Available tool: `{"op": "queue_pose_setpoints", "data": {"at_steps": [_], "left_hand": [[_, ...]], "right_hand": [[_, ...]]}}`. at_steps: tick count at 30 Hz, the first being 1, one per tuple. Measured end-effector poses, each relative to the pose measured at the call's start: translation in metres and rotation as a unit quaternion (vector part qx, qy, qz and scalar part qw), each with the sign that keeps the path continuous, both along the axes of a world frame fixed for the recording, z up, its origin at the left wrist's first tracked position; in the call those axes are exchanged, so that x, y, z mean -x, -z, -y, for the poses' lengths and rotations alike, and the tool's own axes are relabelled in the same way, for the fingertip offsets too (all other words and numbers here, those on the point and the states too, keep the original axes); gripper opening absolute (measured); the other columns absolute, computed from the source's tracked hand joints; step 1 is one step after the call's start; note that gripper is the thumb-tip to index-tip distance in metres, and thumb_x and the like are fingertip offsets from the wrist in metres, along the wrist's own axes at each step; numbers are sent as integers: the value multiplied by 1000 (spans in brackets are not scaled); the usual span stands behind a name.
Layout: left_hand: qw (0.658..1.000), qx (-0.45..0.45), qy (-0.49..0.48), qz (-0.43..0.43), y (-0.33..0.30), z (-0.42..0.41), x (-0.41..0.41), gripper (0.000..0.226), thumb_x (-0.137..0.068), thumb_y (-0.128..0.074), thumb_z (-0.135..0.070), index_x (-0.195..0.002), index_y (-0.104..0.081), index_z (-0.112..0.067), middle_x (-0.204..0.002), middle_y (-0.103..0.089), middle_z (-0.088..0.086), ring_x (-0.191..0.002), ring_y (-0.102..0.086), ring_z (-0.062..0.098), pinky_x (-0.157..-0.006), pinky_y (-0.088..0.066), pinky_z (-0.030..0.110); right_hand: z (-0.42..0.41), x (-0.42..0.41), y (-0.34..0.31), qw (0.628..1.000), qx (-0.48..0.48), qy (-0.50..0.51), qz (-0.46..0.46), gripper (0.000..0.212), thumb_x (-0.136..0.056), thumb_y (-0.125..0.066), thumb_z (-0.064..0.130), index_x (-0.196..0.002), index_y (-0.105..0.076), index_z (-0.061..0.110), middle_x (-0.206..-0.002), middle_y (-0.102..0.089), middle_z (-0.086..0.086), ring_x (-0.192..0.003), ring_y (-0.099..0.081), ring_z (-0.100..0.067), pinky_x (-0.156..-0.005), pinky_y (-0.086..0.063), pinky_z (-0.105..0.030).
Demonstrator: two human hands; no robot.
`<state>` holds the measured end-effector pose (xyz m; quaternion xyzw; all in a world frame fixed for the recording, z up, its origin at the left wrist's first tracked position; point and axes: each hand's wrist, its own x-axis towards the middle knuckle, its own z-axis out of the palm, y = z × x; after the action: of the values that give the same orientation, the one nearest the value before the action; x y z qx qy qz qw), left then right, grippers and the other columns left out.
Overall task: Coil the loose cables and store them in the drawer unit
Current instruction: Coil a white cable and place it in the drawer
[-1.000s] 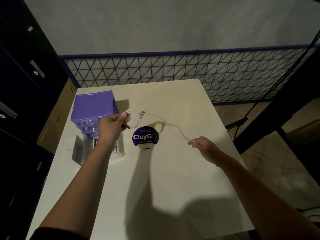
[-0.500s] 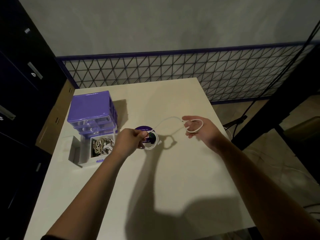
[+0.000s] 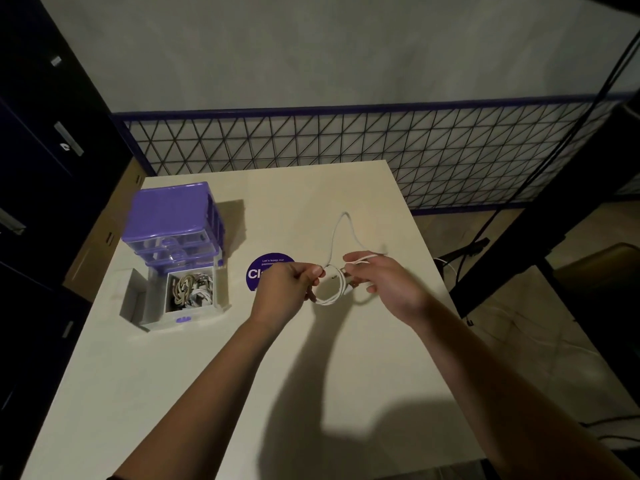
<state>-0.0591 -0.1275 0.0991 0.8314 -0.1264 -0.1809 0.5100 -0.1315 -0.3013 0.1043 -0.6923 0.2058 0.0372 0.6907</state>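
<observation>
A thin white cable (image 3: 335, 237) is held between both hands above the middle of the white table (image 3: 242, 393). My left hand (image 3: 285, 294) pinches one part of it; my right hand (image 3: 384, 284) grips the other part, with small loops hanging between them and one tall loop standing up behind. The purple drawer unit (image 3: 173, 216) stands at the table's left. Its bottom drawer (image 3: 188, 299) is pulled out and holds several coiled cables (image 3: 190, 289).
A round purple sticker (image 3: 263, 271) lies on the table just left of my left hand. A black wire grid fence (image 3: 381, 147) runs behind the table. Dark cabinets (image 3: 41, 150) stand at the left, and a black stand with cables at the right.
Both hands have come together at the table's middle. The cable, stretched between them a second ago, now hangs in small loops with one tall loop sticking up.
</observation>
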Motion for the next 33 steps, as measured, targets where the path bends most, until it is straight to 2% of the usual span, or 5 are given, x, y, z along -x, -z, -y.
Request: {"op": "queue_pose_setpoints", "data": {"at_steps": [8,15,22,28,33], "left_hand": [[996,-66,-11,64,-11,18,14,23,-95,-57,-31,-81,-73,-21,-67,-68,-2,-68,-65,24,-60,-44,25],[996,-47,-30,72,-13,19,7,20,-94,-60,-32,-85,-75,-23,-61,-62,-14,-62,-61,19,-64,-46,27],[997,13,-60,51,-15,11,-2,18,-95,-59,-28,-83,-73,-25,-66,-65,-12,-63,-59,15,-66,-49,29],[992,59,-105,22,-8,2,-17,20,-94,-60,-24,-79,-72,-30,-71,-69,-6,-65,-65,18,-80,-57,43],[985,103,-141,-3,-11,-5,-30,25,-94,-61,-20,-75,-70,-32,-71,-68,0,-69,-62,23,-84,-56,51]], "right_hand": [[3,4,-15,997,-62,-50,-16,16,-93,-53,30,-105,-59,23,-93,-69,5,-89,-58,-9,-85,-30,-37],[1,4,-21,998,-54,-40,-15,45,-74,-74,16,-115,-57,6,-87,-64,-5,-75,-62,-2,-68,-43,-12],[-15,-4,-10,979,171,92,-61,65,-58,-81,50,-111,-50,29,-113,-50,9,-108,-50,-10,-95,-41,-32],[-26,-12,-7,974,211,57,-59,27,-61,-76,50,-68,-67,26,-73,-70,10,-85,-63,-12,-92,-46,-37],[-27,-11,-2,973,217,-11,-75,17,-71,-76,32,-71,-74,16,-77,-70,-9,-68,-55,-11,-69,-37,-30]]}}
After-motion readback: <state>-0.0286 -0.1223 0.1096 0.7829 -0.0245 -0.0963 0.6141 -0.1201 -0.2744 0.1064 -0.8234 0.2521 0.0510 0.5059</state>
